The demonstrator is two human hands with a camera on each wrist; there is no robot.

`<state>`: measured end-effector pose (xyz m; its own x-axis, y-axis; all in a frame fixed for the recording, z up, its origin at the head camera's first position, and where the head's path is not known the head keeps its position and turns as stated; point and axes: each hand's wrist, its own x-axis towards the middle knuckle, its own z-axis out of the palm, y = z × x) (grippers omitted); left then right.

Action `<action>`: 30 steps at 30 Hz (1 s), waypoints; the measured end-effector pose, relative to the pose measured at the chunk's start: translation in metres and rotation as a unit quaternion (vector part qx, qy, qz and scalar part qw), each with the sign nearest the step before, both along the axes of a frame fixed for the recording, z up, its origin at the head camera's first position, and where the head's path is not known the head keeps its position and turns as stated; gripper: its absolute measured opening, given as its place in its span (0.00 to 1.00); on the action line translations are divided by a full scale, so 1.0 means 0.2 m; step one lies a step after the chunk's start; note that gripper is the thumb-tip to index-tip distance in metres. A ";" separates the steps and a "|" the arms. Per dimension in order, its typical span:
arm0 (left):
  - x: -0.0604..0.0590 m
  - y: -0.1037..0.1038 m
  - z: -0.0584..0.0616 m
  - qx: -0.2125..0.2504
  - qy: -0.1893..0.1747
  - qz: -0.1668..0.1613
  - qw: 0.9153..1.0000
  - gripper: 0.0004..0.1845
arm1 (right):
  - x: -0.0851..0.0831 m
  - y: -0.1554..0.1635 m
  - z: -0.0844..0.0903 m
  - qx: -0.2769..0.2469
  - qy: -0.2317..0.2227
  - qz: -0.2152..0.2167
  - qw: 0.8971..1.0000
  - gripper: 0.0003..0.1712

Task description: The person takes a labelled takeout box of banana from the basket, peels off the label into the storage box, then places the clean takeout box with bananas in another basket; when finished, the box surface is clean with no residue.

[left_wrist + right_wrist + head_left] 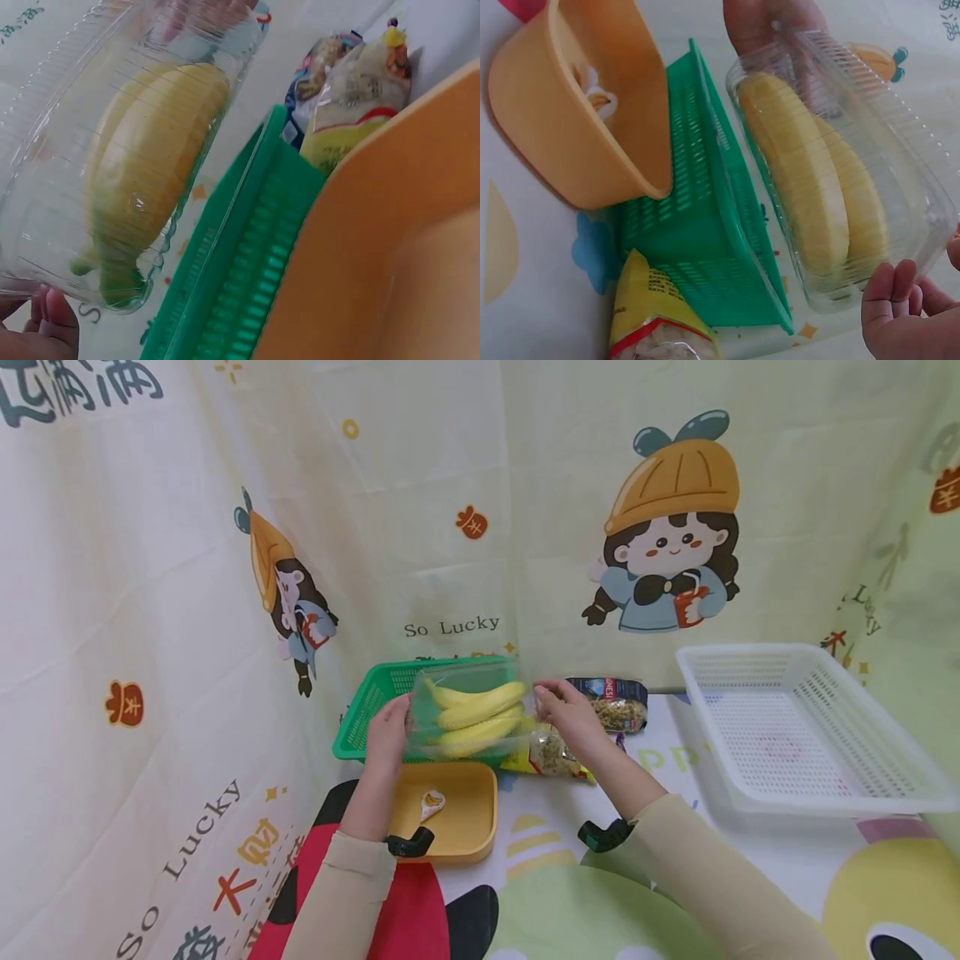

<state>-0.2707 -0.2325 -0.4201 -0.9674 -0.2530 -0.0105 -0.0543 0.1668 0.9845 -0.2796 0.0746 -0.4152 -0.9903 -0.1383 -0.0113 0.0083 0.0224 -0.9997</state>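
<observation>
A clear plastic clamshell box (427, 731) with several yellow bananas (480, 706) inside is held up over the green basket (348, 743). My left hand (387, 731) grips the box's left end, and my right hand (567, 710) pinches its right end. In the left wrist view the bananas (150, 157) show through the ribbed clear wall, green at their stem ends. The right wrist view has my right fingertips (892, 289) curled on the box's edge. Below the left forearm sits an orange tray (457, 847) with a small banana-printed sticker (432, 804) in it.
Right of the green basket lie a yellow bag of dry food (555, 756) and a dark-labelled bag (622, 706). A white perforated basket (892, 802) stands at the right. A printed cloth curtain (540, 527) hangs behind and to the left.
</observation>
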 end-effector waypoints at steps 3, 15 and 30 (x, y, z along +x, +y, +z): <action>-0.02 -0.04 0.01 -0.020 -0.015 0.007 1.000 0.25 | -0.02 -0.02 0.01 0.018 -0.008 0.014 1.000 0.27; -0.16 -0.17 0.05 -0.024 -0.082 0.020 0.996 0.30 | -0.14 -0.14 0.05 0.020 -0.057 0.064 0.996 0.26; -0.32 -0.23 -0.02 -0.072 -0.142 -0.009 0.987 0.32 | -0.25 -0.28 0.07 -0.060 -0.168 0.093 0.980 0.33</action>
<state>-0.3338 -0.2790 -0.4249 -0.9349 -0.2541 -0.2476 -0.3208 0.3074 0.8959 -0.3300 0.0193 -0.4018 -0.8911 -0.3366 -0.3043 0.3437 -0.0630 -0.9370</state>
